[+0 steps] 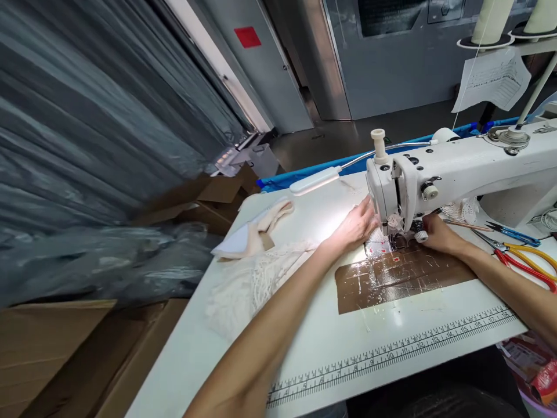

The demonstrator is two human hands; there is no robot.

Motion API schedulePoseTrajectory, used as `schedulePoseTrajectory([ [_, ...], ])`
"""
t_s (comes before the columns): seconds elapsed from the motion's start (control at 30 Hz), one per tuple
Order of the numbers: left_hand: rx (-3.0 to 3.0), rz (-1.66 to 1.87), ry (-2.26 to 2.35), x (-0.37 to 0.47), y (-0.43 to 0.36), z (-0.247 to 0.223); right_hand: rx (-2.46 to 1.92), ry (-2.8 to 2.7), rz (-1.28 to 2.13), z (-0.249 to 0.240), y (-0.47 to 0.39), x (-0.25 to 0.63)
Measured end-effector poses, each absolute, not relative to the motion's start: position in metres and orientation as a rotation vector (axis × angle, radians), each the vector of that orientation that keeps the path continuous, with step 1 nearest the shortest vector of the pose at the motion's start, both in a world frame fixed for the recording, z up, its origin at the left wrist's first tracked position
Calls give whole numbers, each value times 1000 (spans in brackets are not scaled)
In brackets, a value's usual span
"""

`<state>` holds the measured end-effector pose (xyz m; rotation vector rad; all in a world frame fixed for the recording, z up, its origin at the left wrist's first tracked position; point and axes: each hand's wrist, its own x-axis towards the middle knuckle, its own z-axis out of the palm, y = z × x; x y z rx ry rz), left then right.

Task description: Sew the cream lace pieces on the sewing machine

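My left hand (359, 223) is at the left side of the sewing machine's needle head (383, 191), its fingers bent and pressed together at a small piece of pale lace fabric (374, 241). The fabric lies beneath the head, and the fingertips are partly hidden. My right hand (437, 233) reaches in from the right behind the tension knob (421, 232); the machine hides its fingers, so I cannot tell whether it grips anything. Below both hands, a brown taped sheet (391, 284) covers the machine bed. White lace cloth (270, 273) lies beside my left forearm.
Red-handled scissors (524, 264) and blue-handled snips (517, 233) lie right of my right hand. A lamp (315, 181) shines from the left. A peach and white cloth (255, 229) lies at the table's left edge. A ruler strip (391, 360) runs along the front. Cardboard boxes (152, 348) stand left.
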<state>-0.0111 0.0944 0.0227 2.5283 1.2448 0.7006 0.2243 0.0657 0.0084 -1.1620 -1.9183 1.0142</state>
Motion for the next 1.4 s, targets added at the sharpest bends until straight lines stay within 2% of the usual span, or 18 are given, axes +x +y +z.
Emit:
schedulePoseTrajectory([
  [0.2, 2779, 784, 1357, -20, 34, 18, -1207, -2054, 953, 13, 41, 229],
  [0.3, 3082, 867, 1032, -19, -9, 7, -1286, -2136, 843, 14, 38, 223],
  [0.4, 3071, 969, 922, -17, -30, 0, -1399, -2161, 705, 12, 35, 216],
  [0.53, 2882, 998, 1085, -18, -26, -4, -1557, -2117, 612, 13, 31, 211],
  [0.83, 2794, 500, 1149, -16, -12, 0, -1571, -2051, 730, 20, 32, 205],
  [1.4, 2857, 537, 1098, -15, -10, 2, -1550, -2041, 809, 21, 34, 203],
])
